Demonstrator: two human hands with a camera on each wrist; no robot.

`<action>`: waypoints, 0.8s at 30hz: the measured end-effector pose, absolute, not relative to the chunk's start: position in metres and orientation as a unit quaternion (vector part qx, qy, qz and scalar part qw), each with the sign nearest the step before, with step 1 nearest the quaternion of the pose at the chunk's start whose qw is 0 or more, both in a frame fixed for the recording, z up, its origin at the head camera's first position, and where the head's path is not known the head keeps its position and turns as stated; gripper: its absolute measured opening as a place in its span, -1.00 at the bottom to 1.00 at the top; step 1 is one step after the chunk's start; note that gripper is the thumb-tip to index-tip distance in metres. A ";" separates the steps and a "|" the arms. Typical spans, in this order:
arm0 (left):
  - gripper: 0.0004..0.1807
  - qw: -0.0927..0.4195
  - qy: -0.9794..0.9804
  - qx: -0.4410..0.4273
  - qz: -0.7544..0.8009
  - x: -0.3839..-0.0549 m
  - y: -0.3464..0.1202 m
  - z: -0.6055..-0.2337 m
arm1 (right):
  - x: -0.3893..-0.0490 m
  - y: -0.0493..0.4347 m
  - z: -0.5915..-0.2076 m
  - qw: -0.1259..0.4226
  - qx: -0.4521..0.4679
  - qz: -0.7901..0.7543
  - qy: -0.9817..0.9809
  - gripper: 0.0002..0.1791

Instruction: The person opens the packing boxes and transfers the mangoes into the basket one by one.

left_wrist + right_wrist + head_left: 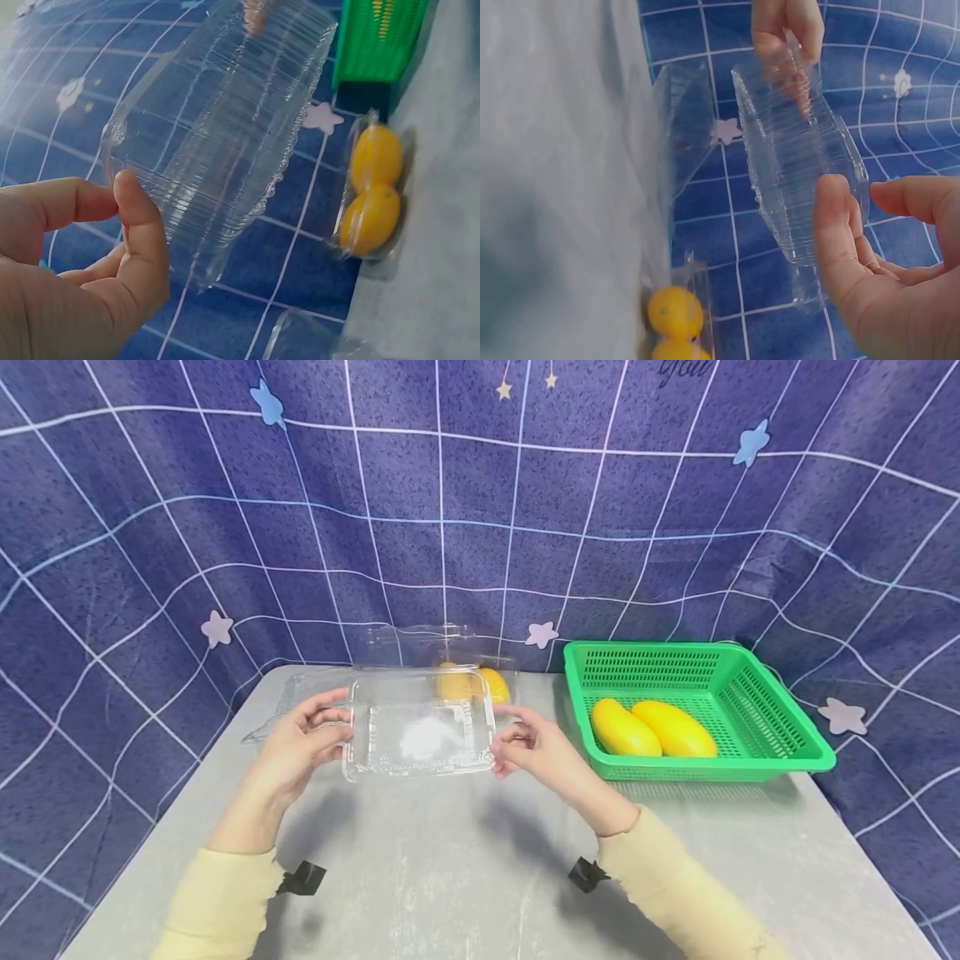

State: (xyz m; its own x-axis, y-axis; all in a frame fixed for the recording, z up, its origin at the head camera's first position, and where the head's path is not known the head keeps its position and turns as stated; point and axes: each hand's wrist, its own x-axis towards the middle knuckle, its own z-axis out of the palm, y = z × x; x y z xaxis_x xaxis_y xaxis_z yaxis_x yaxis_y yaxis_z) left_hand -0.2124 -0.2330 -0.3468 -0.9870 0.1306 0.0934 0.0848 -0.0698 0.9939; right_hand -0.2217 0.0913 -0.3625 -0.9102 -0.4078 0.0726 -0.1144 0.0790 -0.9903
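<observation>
A clear plastic clamshell box (pixel 420 735) is held up above the table, between both hands. My left hand (pixel 288 747) pinches its left edge; in the left wrist view, the thumb and index finger meet at the corner of the box (pixel 217 127). My right hand (pixel 543 747) grips the right edge, with thumb and fingers on either side of the rim in the right wrist view. Nothing is visible inside the held box. Behind it, a second clear box (pixel 409 150) on the table contains two yellow mangoes (pixel 377 157), partly hidden in the head view.
A green plastic basket (pixel 780 760) stands at the right of the grey table (pixel 435 877), with two yellow mangoes (pixel 626 727) in it. More clear plastic packaging (pixel 296 689) lies at the back left. A blue grid-patterned curtain (pixel 480 552) hangs behind the table.
</observation>
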 end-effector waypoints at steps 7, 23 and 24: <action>-0.50 0.041 0.592 0.119 0.796 -0.218 -0.259 -0.339 | -0.225 0.078 -0.359 0.136 -0.202 -0.666 0.705 -0.35; -0.55 0.128 0.375 0.088 0.914 -0.244 -0.334 -0.331 | -0.245 0.097 -0.395 0.171 -0.138 -0.685 0.695 -0.39; -0.55 0.131 0.362 0.081 0.919 -0.245 -0.338 -0.332 | -0.248 0.098 -0.398 0.171 -0.127 -0.689 0.692 -0.40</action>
